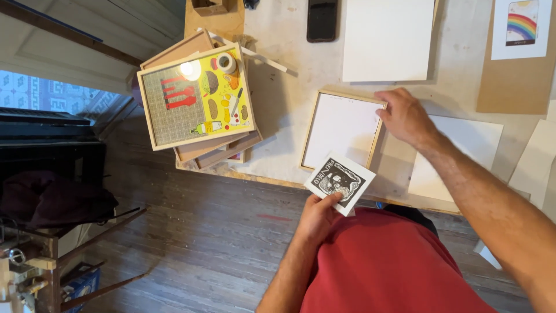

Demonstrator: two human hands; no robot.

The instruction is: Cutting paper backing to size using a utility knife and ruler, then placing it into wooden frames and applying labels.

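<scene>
The left hand (317, 215) pinches a black-and-white print (340, 181) by its lower edge, clear of the table (278, 98) edge. The right hand (405, 117), fingers curled, grips the empty frame's (343, 128) right rail, steadying it flat

A single head-worn camera looks almost straight down from above the person's chest. The worktable (289, 122) fills the upper right of the view, its near edge running across mid-frame, with wooden floor (202, 232) below and left. It sits close, at arm's length; both forearms enter from the bottom.
</scene>
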